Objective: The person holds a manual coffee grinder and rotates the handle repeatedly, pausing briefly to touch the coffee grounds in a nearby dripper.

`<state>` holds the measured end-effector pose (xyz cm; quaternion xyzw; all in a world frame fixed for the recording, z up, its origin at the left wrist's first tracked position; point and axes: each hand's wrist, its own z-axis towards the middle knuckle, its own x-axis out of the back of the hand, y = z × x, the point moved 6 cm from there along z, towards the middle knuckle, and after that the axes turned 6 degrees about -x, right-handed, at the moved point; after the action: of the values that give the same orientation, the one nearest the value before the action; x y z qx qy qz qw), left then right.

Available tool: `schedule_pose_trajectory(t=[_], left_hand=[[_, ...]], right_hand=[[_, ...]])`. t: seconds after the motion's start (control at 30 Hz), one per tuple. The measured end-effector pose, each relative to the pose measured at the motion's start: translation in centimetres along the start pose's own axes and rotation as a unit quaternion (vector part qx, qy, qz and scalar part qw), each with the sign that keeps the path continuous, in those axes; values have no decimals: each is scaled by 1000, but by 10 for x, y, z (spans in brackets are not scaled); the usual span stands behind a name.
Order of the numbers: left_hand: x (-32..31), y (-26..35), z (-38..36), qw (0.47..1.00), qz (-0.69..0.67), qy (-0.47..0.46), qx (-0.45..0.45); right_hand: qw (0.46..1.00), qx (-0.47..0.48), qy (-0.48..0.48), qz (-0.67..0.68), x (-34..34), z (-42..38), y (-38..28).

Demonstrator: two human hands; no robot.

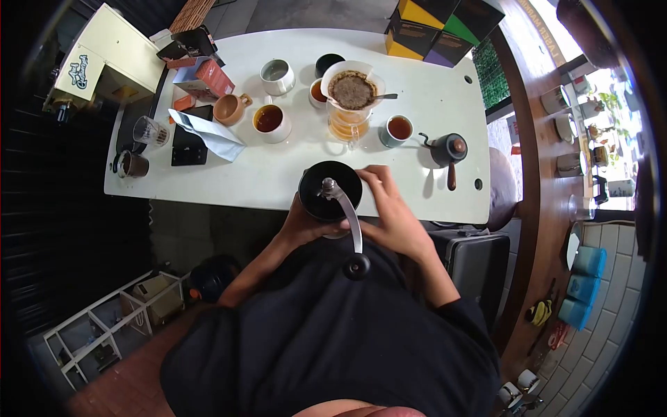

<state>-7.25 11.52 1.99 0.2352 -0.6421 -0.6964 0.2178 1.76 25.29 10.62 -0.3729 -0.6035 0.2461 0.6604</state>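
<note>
A black hand grinder with a silver crank and a round black knob is held upright at the table's front edge, close to my body. My left hand is wrapped round its lower left side, partly hidden under the black top. On the grinder's right side, my right hand has its fingers curved and apart, the fingertips near or touching the body. Beyond the grinder, a glass server holds amber liquid, with a white dripper of wet coffee grounds on top.
Cups of dark liquid flank the server on the white table. A gooseneck kettle stands right. Left are a silver-white pouch, a brown cup and glasses. Black boxes stand at the back.
</note>
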Motion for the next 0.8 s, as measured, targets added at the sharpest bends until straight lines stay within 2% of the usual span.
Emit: schedule_pose_trajectory(t=[0.13,0.17,0.2,0.23,0.27,0.3,0.33,0.4,0.47,0.53,0.57,0.6,0.63,0.67,0.73,0.8], left_hand=[[23,-4,17,997,69,15,-44],[29,-2,21,995,77,23,-54],[35,-2,23,994,85,30,-62],[42,-1,26,987,107,59,-103],[48,-3,29,988,105,61,-99],[50,-10,32,996,66,38,-48],[52,-18,33,1000,25,15,4],[55,-21,34,1000,12,21,-11],[54,-20,33,999,-31,-1,-28],[52,-15,30,999,-18,-20,-38],[50,-1,28,996,37,-24,-82],[46,9,26,988,90,-27,-124],[43,7,25,989,77,-43,-115],[41,8,24,990,73,-43,-110],[38,8,25,991,81,-55,-93],[40,-3,30,991,96,-53,-81]], right_hand=[[998,-50,36,29,10,-3,-3],[995,-19,93,41,11,-3,-11],[995,-23,90,40,5,-3,-9],[988,3,118,95,3,-5,-7],[977,29,146,150,2,-7,-8],[963,48,193,180,0,-8,-12],[965,44,186,181,-5,-6,-15],[954,152,202,159,-9,-8,-34],[952,204,206,93,-14,-6,-54],[944,253,200,63,-17,-6,-67],[946,249,199,63,-16,-4,-72],[931,299,202,46,-16,-6,-83],[915,347,203,29,-18,-10,-94],[918,342,200,31,-20,-9,-98],[901,400,166,-15,-34,-10,-111],[898,403,173,-31,-45,-1,-110]])
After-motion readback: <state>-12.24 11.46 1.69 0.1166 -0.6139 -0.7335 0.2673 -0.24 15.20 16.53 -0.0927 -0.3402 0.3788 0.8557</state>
